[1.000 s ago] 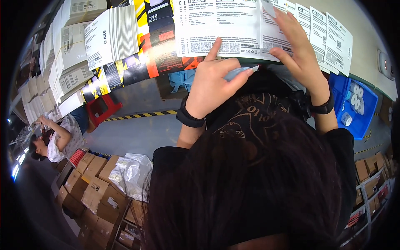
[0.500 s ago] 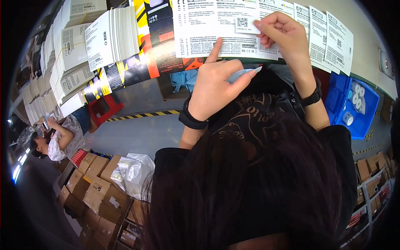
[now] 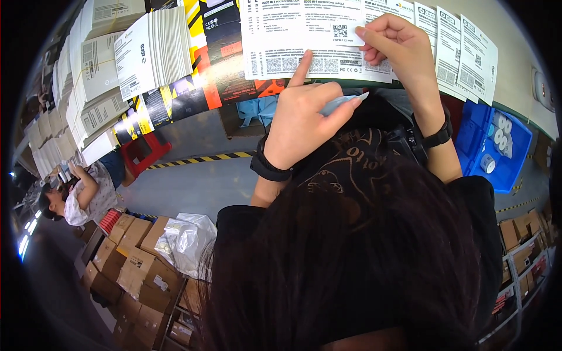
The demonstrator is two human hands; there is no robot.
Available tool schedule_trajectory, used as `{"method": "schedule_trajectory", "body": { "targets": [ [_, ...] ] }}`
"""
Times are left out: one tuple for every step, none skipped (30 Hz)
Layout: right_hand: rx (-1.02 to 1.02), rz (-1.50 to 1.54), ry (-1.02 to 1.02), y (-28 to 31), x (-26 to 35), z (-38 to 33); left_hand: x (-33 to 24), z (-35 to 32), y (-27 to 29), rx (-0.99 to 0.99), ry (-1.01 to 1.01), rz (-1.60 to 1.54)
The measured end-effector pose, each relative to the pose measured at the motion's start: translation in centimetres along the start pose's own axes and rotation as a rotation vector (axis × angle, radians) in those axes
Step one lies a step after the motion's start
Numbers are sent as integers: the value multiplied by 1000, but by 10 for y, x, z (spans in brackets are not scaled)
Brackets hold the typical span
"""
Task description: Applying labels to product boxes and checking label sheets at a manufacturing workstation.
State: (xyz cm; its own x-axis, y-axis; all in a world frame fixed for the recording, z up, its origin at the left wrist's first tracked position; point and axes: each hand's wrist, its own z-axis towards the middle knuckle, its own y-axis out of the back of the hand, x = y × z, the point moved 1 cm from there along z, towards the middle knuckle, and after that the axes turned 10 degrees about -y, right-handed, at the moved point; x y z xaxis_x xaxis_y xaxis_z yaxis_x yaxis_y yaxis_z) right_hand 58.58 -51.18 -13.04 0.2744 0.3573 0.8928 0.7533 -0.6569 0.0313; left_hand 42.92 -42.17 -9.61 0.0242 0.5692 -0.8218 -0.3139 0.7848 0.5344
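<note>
My left hand (image 3: pixel 304 120) rests its outstretched index fingertip on a white printed sheet (image 3: pixel 275 44). Its other fingers are closed around a pale blue pointed object (image 3: pixel 345 104), whose kind I cannot make out. A small white QR-code label (image 3: pixel 341 31) lies against the printed sheet. At the label's right edge, my right hand (image 3: pixel 398 50) pinches with thumb and index finger, the remaining fingers curled. More printed sheets (image 3: pixel 477 58) overlap in a fanned row to the right.
Stacks of white cards (image 3: pixel 155 52) stand at left, on black, yellow and orange printed packaging (image 3: pixel 225 64). A blue bin (image 3: pixel 509 175) with white rolls sits below the table's right side. Cardboard boxes (image 3: pixel 140 269) and a red stool (image 3: pixel 146 153) are behind; another person (image 3: pixel 88 190) works at far left.
The QR-code label has gone from tilted above the sheet to lying against it, with my right hand still at its edge. My left hand has barely moved.
</note>
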Motion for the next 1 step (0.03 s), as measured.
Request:
{"method": "schedule_trajectory", "body": {
  "targets": [
    [7,0,2,0,0,1,0,0,0,1,0,-2]
  ]
}}
